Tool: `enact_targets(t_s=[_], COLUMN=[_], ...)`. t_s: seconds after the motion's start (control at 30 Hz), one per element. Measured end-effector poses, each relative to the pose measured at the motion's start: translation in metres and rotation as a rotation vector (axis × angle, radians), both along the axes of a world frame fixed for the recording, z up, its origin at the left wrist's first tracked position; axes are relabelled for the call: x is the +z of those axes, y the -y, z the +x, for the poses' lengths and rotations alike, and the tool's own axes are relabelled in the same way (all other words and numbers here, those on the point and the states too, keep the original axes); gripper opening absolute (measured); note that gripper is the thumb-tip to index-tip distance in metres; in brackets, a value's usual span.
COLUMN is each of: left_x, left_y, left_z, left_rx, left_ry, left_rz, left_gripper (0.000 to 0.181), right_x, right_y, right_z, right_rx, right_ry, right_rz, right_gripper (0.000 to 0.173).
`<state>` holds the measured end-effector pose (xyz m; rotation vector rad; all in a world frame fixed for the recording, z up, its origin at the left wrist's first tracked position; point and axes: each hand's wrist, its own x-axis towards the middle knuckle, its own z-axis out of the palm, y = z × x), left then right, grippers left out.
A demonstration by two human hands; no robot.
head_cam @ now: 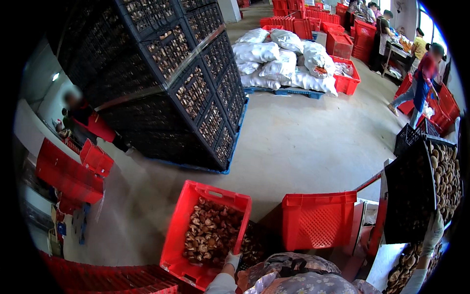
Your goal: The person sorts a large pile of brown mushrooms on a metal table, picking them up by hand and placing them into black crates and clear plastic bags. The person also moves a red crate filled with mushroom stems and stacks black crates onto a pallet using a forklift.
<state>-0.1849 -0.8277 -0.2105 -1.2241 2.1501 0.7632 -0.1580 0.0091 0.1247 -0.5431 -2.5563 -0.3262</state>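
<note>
My left hand [232, 260], in a pale glove, grips the near right rim of a red plastic crate [172, 235]. Brown-capped mushrooms [205, 235] lie inside that crate. At far right, my gloved right hand [434, 232] holds the near edge of a black plastic crate [409, 205] filled with mushrooms [444, 180]. The black crate is tilted, its open side facing right. Below it, loose mushrooms [405, 262] lie on a pale work surface [383, 262]. The fingertips of both hands are partly hidden.
Mushroom-filled black crates [161, 84] form a tall stack on a blue pallet. Another red crate [319, 220] stands between my hands. White sacks [257, 53] are piled behind. One person [97, 123] is at left; another [422, 77] walks at right, with several people working beyond.
</note>
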Motion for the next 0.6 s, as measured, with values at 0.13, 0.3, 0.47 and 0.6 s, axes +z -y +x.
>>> enact_targets(t_s=[0.13,0.3,0.47,0.6], left_x=[0.004,0.063,0.021,0.039], left_y=[0.016,0.022,0.076,0.087], left_z=[-0.011,-0.044,-0.043,-0.053], left_rx=[0.014,0.094,0.087,0.078], left_ry=[0.079,0.205,0.240,0.232], left_rz=[-0.053,-0.036,0.003,-0.085], left_gripper=[0.074,0.074,0.074,0.069], right_x=[0.011,0.043,0.046,0.055], right_y=[0.022,0.084,0.118,0.155], right_z=[-0.001,-0.008,-0.009,-0.014], right_rx=[0.003,-0.016,0.004,-0.006], right_ry=[-0.019,-0.037,-0.102,-0.136], right_rz=[-0.046,-0.048,0.054,0.085], right_gripper=[0.030,0.031,0.028,0.027])
